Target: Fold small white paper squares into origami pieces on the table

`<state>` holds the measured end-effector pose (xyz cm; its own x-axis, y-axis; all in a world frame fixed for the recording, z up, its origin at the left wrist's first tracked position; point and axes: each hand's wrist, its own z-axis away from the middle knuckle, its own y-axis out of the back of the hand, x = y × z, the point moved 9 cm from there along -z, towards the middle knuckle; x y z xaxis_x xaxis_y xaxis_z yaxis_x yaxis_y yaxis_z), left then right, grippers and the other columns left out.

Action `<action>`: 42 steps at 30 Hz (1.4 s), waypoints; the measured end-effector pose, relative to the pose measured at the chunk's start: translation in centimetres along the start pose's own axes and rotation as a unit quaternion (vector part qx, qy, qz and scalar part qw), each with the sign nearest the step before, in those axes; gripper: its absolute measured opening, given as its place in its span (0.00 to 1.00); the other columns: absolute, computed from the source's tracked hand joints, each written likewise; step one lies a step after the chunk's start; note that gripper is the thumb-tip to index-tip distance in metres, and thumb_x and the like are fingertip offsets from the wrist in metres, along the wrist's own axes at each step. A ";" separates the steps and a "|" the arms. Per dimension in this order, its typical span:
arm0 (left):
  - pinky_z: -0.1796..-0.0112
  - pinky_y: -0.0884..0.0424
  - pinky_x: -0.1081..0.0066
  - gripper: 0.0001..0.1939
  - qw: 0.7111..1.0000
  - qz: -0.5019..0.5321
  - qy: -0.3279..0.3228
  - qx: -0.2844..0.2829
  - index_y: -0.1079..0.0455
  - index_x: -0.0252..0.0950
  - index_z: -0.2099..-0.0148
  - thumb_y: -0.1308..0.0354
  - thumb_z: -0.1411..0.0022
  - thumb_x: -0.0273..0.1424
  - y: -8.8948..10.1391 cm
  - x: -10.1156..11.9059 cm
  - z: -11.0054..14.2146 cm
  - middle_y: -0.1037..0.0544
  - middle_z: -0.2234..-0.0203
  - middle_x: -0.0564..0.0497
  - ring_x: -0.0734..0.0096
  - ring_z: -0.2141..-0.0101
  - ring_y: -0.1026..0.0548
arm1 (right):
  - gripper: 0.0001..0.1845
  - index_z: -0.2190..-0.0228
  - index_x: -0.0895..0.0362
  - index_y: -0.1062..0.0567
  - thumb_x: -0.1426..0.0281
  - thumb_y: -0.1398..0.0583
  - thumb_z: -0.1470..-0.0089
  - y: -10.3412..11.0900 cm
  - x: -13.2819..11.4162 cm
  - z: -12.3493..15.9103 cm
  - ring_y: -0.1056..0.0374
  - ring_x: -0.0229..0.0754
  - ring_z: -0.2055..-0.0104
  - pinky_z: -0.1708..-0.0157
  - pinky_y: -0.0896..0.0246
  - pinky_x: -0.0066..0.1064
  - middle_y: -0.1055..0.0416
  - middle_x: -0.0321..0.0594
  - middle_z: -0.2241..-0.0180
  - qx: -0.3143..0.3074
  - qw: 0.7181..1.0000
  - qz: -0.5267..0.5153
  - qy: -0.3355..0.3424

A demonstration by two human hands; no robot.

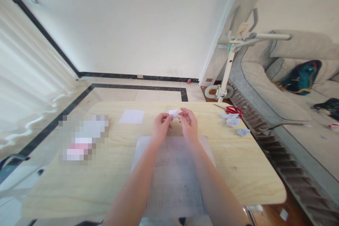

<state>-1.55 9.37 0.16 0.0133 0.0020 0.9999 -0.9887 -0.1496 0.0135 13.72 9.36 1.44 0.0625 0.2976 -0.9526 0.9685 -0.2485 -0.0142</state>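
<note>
Over the middle of the table, a small folded piece of white paper (173, 113) is pinched between both hands. My left hand (162, 124) grips its left edge with thumb and fingers. At its right edge, my right hand (188, 123) pinches with thumb and fingertip, the other fingers curled above. Below my wrists lies a greyish sheet or mat (174, 176) with faint rows of print, partly covered by my forearms. A flat white paper sheet (131, 116) rests left of my left hand.
Red-handled scissors (233, 110) and several crumpled or folded papers (233, 122) lie at the table's right side. A blurred-out item (87, 134) sits on the left. Beyond the wooden table (246, 176) stand white exercise equipment (227, 67) and a grey sofa (267, 84).
</note>
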 end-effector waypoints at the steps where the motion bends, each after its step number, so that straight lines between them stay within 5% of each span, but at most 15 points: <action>1: 0.82 0.41 0.77 0.11 1.000 0.024 0.012 -0.001 0.33 0.33 0.70 0.43 0.48 0.38 0.0 -0.2 -0.1 0.29 0.81 0.54 0.79 0.83 0.33 | 0.15 0.60 0.55 0.29 0.69 0.44 0.52 0.3 0.2 -0.1 0.33 0.39 0.67 0.68 0.37 0.32 0.30 0.39 0.68 0.009 1.000 -0.011 -0.011; 9: 0.83 0.44 0.79 0.14 0.970 0.212 0.072 -0.096 0.35 0.34 0.70 0.40 0.50 0.40 -1.7 -1.2 0.2 0.29 0.79 0.55 0.83 0.84 0.36 | 0.15 0.62 0.54 0.25 0.66 0.40 0.54 -0.7 1.7 -0.3 0.33 0.41 0.63 0.67 0.37 0.31 0.27 0.40 0.63 -0.034 0.986 -0.126 -0.105; 14: 0.84 0.46 0.80 0.15 0.940 0.278 0.121 -0.155 0.37 0.33 0.71 0.40 0.48 0.39 -3.0 -1.6 0.9 0.34 0.83 0.56 0.83 0.84 0.39 | 0.14 0.64 0.53 0.23 0.62 0.40 0.54 -2.3 2.5 0.2 0.32 0.42 0.62 0.65 0.35 0.34 0.26 0.39 0.62 -0.084 0.948 -0.251 -0.176; 20: 0.84 0.46 0.80 0.14 0.915 0.311 0.169 -0.195 0.36 0.33 0.68 0.39 0.49 0.38 -3.8 -2.3 1.3 0.34 0.81 0.57 0.84 0.83 0.38 | 0.14 0.67 0.55 0.22 0.62 0.38 0.56 -2.6 2.3 0.4 0.33 0.40 0.67 0.68 0.37 0.32 0.26 0.39 0.66 -0.098 0.940 -0.269 -0.186; 31: 0.82 0.41 0.78 0.13 0.950 0.248 0.114 -0.150 0.36 0.35 0.67 0.41 0.47 0.39 -3.3 -2.4 0.8 0.31 0.82 0.55 0.80 0.83 0.34 | 0.11 0.67 0.54 0.26 0.65 0.38 0.57 -2.0 2.2 0.2 0.37 0.35 0.74 0.75 0.43 0.27 0.31 0.33 0.75 -0.086 0.966 -0.191 -0.150; 37: 0.74 0.34 0.74 0.13 0.951 0.247 0.111 -0.148 0.31 0.34 0.64 0.42 0.47 0.38 -3.4 -2.1 0.8 0.27 0.74 0.50 0.75 0.77 0.29 | 0.15 0.65 0.54 0.29 0.66 0.37 0.59 -1.3 2.0 0.0 0.36 0.35 0.75 0.74 0.42 0.28 0.33 0.31 0.77 -0.045 0.970 -0.184 -0.154; 42: 0.73 0.34 0.75 0.14 0.980 0.116 0.024 -0.158 0.28 0.33 0.60 0.43 0.46 0.37 -3.1 0.0 1.0 0.25 0.71 0.49 0.75 0.74 0.29 | 0.18 0.64 0.53 0.30 0.67 0.36 0.61 -1.1 2.0 0.1 0.36 0.35 0.76 0.75 0.41 0.28 0.34 0.30 0.77 -0.029 0.966 -0.197 -0.162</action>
<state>1.71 8.87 0.09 -0.2164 0.0528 0.9749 -0.9615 0.1619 -0.2222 12.75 10.19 -0.48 -0.3840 0.0512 -0.9219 0.9141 -0.1198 -0.3874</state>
